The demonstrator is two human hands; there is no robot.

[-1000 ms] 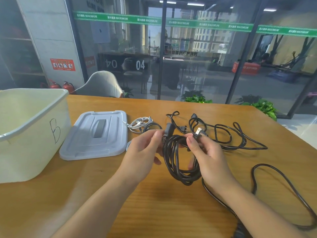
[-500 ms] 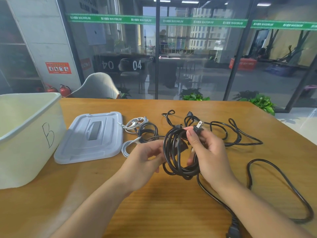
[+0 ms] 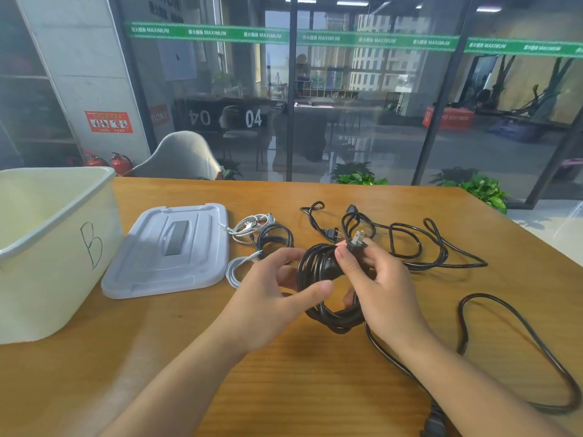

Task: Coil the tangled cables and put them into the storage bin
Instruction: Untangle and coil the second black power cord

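Fingers of the right hand pinch the pronged plug of a black power cord, thumb and forefinger closed on its body, while the rest of that hand steadies the half-made coil held just above the table. The left hand sits at the coil's 9 o'clock with fingers loosely spread and the thumb tip resting against the loops; it grips nothing that I can see.

By my reading, this first coil is only partly wound: a long slack tail of the same cord trails off at 4 o'clock across the wood and back toward the near edge.

Farther out at 1 o'clock, a tangle of black cables lies uncoiled. At 11 o'clock sit a small black cable bundle and two white cables, loosely looped.

At 9 o'clock the grey lid lies flat, and beyond it the storage bin, marked B, stands open. No cable shows in the part of its inside that is visible, so most of the work looks undone.
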